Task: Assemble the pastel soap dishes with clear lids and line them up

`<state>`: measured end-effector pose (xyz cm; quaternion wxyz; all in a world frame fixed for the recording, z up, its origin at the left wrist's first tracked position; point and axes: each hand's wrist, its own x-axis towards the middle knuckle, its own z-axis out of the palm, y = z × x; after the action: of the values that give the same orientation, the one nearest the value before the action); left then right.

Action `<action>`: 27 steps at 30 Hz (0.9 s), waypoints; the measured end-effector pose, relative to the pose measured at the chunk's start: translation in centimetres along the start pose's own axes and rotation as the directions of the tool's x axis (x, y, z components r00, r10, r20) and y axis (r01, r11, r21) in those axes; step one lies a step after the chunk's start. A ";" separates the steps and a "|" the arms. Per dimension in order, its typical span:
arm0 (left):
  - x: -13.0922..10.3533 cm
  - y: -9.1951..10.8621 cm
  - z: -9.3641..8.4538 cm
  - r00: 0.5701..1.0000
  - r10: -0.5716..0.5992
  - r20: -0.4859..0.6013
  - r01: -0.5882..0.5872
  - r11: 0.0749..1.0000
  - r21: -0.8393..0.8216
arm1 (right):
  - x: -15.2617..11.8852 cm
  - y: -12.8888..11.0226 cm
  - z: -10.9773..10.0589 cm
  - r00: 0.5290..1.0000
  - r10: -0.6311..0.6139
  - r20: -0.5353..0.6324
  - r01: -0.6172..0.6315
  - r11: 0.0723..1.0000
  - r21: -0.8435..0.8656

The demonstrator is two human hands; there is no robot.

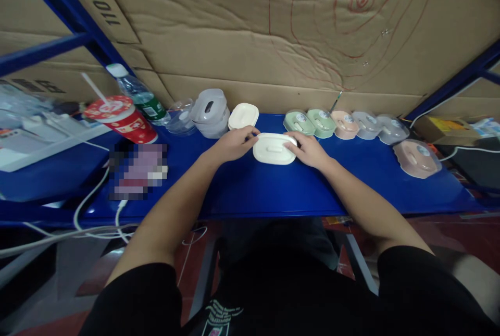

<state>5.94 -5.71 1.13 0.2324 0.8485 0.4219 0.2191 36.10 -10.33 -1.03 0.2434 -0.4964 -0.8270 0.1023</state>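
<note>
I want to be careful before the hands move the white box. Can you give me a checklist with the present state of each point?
1. Left hand touches the white box at its left end: ok.
2. Right hand touches its right end: ok.
3. Box rests flat on the blue shelf: ok.
4. Lid fully seated: cannot tell.
5. Cream tray behind stands apart from the box: ok.
6. Row of coloured boxes clear of the right hand: ok.

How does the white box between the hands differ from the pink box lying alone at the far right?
The white box is cream-white; the pink box is dusty pink. The white box is touched by the left hand and right hand; the pink box lies untouched. Both are rounded lidded boxes on the blue shelf.
</note>
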 end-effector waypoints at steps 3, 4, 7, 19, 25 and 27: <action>-0.1 0.3 0.3 0.988 -0.036 0.151 0.001 0.975 0.224 | 0.2 -0.1 -0.2 0.979 0.039 0.201 -0.018 0.994 -0.109; -0.1 0.5 0.4 0.983 -0.056 0.174 0.006 0.961 0.277 | 0.2 -0.1 -0.2 0.970 0.061 0.236 -0.028 0.990 -0.142; -0.1 1.1 0.1 0.994 -0.101 0.048 0.077 0.930 0.360 | 0.3 -0.2 -0.2 0.956 0.116 0.271 -0.070 0.983 -0.172; -1.1 -2.9 -5.3 0.747 -0.420 -0.515 0.601 0.758 0.254 | 0.3 0.1 -0.4 0.947 0.093 0.306 -0.062 0.992 -0.111; -0.8 -4.4 -4.8 0.726 -0.329 -0.604 0.539 0.818 0.202 | 0.3 0.2 -0.4 0.951 0.081 0.299 -0.050 0.993 -0.109; -0.9 -4.4 -4.9 0.699 -0.300 -0.649 0.528 0.828 0.186 | 0.3 0.2 -0.4 0.953 0.078 0.293 -0.048 0.993 -0.108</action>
<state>-0.04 -3.03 2.38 -0.0267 0.6437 0.6883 0.3334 36.38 -10.03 -0.66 0.0882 -0.5131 -0.8418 0.1423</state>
